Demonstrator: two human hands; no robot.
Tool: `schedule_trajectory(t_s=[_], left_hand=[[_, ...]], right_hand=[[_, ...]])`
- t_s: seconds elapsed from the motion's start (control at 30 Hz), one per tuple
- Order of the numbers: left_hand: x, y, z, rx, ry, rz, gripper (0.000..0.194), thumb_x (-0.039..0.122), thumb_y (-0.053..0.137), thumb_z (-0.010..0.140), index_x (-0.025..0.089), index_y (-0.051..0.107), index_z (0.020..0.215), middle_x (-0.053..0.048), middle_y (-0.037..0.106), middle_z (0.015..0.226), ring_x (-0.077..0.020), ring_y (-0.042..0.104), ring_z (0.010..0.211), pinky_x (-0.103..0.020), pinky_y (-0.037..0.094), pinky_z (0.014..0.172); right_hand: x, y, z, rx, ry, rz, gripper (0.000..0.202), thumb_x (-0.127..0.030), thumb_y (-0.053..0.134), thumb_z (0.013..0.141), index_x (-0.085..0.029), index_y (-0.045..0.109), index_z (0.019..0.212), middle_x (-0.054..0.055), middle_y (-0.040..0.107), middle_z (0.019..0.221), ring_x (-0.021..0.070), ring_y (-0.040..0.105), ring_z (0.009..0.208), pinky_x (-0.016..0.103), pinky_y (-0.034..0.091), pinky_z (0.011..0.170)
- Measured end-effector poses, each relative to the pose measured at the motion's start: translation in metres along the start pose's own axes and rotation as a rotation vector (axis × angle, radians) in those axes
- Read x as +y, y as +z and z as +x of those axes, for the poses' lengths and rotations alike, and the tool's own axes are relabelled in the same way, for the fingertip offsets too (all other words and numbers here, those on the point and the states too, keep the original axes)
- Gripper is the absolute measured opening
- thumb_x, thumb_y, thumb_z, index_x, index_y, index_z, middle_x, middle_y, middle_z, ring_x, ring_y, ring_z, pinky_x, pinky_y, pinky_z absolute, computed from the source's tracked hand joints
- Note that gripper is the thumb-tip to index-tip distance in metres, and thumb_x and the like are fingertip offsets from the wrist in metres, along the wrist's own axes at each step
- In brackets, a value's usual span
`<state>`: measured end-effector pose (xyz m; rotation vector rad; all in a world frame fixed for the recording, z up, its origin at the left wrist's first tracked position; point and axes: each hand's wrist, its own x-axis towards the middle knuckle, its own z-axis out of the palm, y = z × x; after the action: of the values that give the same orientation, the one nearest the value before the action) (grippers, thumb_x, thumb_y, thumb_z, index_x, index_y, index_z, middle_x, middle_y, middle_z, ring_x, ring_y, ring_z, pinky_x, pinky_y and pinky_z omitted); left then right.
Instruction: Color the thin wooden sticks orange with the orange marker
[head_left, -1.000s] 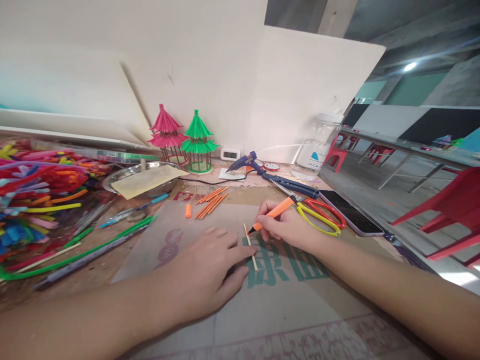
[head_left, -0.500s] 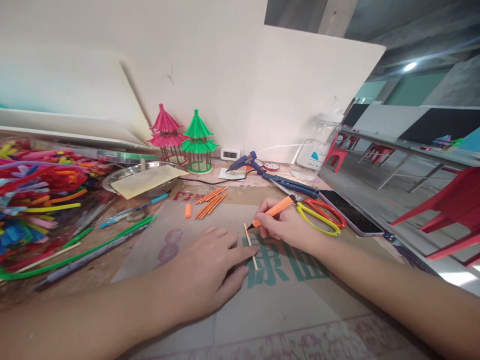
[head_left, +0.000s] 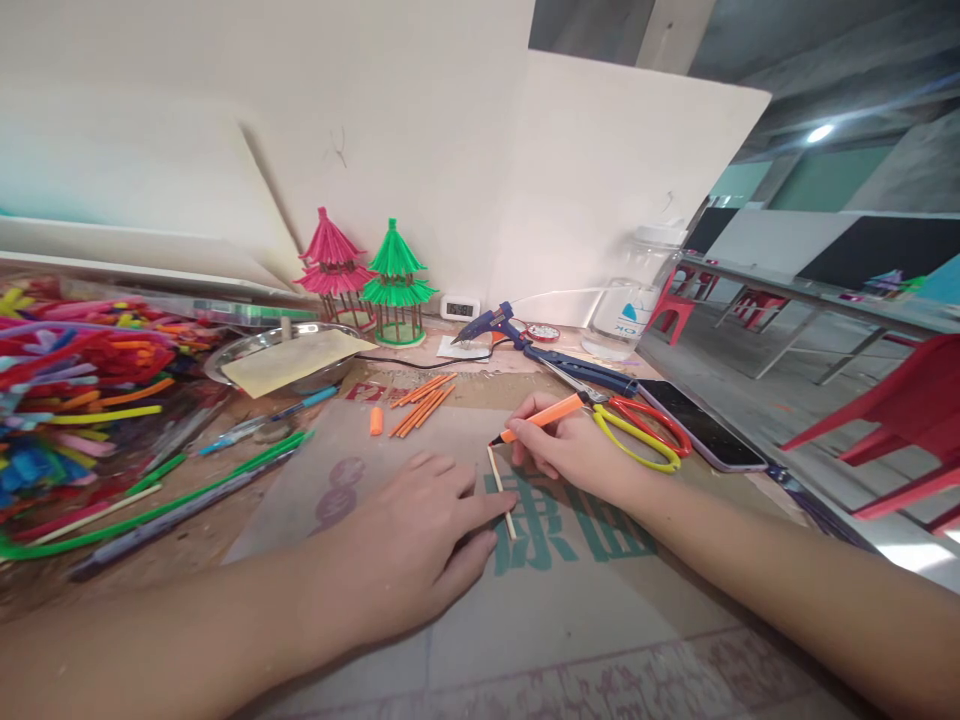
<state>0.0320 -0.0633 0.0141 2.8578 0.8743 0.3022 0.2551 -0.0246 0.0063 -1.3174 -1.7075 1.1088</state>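
Observation:
A thin pale wooden stick (head_left: pixel 496 474) lies on the printed plastic-covered sheet (head_left: pixel 420 640). My left hand (head_left: pixel 427 530) rests flat, fingers spread, its index fingertip pressing on the stick. In my right hand (head_left: pixel 551 440) is an orange highlighter (head_left: pixel 546 414), gripped like a pen. Its dark tip is at the stick's far end; whether they touch I cannot tell. The orange cap (head_left: pixel 376 421) stands apart on the sheet, beside several orange-coloured sticks (head_left: pixel 424 412). Scissors (head_left: pixel 637 440) with red and yellow handles lie just beyond my right hand.
Pink (head_left: pixel 334 260) and green (head_left: pixel 395 285) pagoda models stand at the back near a small clock (head_left: pixel 460 308), a blue glue gun (head_left: pixel 486 325) and a plastic jar (head_left: pixel 626 295). A phone (head_left: pixel 694 425) lies right. Colourful pipe cleaners (head_left: pixel 75 400) and a metal dish (head_left: pixel 217 370) are left.
The highlighter's tip has shifted slightly up and left, from the stick's side to its far end. My left hand and the stick have hardly moved.

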Motion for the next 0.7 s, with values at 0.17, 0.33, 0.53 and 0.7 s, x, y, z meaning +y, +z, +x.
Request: schedule_trajectory(t_s=[0.17,0.33,0.53,0.7], left_hand=[[-0.0007,0.0003,0.0006,0.013,0.009,0.0,0.036,0.029,0.045,0.101,0.027,0.062,0.133,-0.005,0.056,0.087,-0.0241,0.054,0.083,-0.036,0.039,0.074],[0.0003,-0.0005,-0.0006,0.002,0.003,0.004,0.035,0.028,0.045,0.101,0.027,0.062,0.131,-0.005,0.056,0.087,-0.0243,0.054,0.083,-0.036,0.038,0.074],[0.001,-0.0019,-0.0005,-0.024,-0.006,0.005,0.036,0.028,0.044,0.102,0.027,0.061,0.133,-0.005,0.056,0.089,-0.0241,0.054,0.085,-0.037,0.039,0.076],[0.0001,-0.0012,-0.0007,-0.023,-0.011,0.005,0.036,0.03,0.043,0.102,0.028,0.061,0.134,-0.005,0.056,0.089,-0.0241,0.055,0.085,-0.038,0.04,0.076]], right_hand=[[-0.002,-0.0009,-0.0006,-0.008,0.012,0.006,0.016,-0.036,0.057,0.092,-0.022,0.052,0.087,-0.003,0.067,0.064,0.0066,0.042,0.039,0.021,0.03,0.041],[-0.0024,-0.0025,-0.0001,-0.061,0.029,0.022,0.015,-0.031,0.057,0.091,-0.021,0.051,0.081,-0.004,0.064,0.056,0.0065,0.039,0.038,0.02,0.03,0.041],[-0.003,-0.0012,0.0006,-0.014,0.022,0.005,0.015,-0.034,0.056,0.092,-0.021,0.052,0.086,-0.004,0.066,0.063,0.006,0.041,0.038,0.02,0.03,0.04],[-0.0023,0.0001,0.0005,-0.023,0.005,0.025,0.018,-0.037,0.056,0.094,-0.021,0.051,0.089,-0.004,0.067,0.066,0.0058,0.042,0.038,0.021,0.03,0.04]])
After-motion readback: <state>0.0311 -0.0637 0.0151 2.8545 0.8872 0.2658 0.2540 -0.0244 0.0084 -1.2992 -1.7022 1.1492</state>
